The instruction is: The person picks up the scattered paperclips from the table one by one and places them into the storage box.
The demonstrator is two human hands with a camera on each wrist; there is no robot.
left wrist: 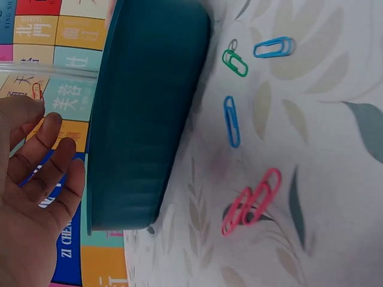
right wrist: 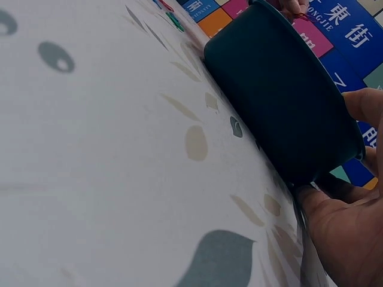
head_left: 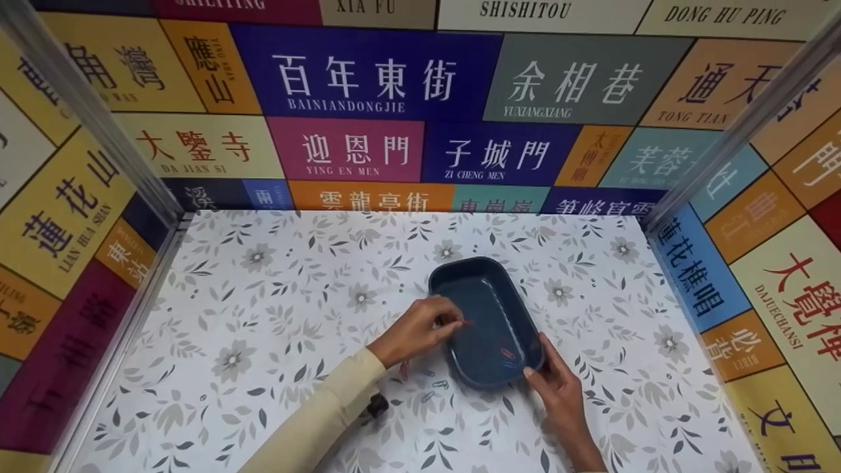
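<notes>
A dark blue rectangular tray (head_left: 453, 276) lies on the floral tablecloth. My left hand (head_left: 453, 320), in a cream sleeve, pinches a red paper clip (head_left: 466, 322) just over the tray's left rim. My right hand (head_left: 535, 368) grips the tray's near right corner, thumb on the rim. A red and a blue clip (head_left: 506, 355) lie inside the tray. In the left wrist view the tray's outer wall (left wrist: 143, 119) stands beside loose clips on the cloth: green (left wrist: 235, 63), blue (left wrist: 231, 121), pink (left wrist: 251, 202). The right wrist view shows fingers (right wrist: 344, 221) under the tray's corner (right wrist: 281, 101).
A few loose clips (head_left: 430, 386) lie on the cloth just left of the tray's near end. Walls covered in coloured street-name signs (head_left: 368, 79) close in the table on the left, back and right, with metal corner posts (head_left: 85, 112).
</notes>
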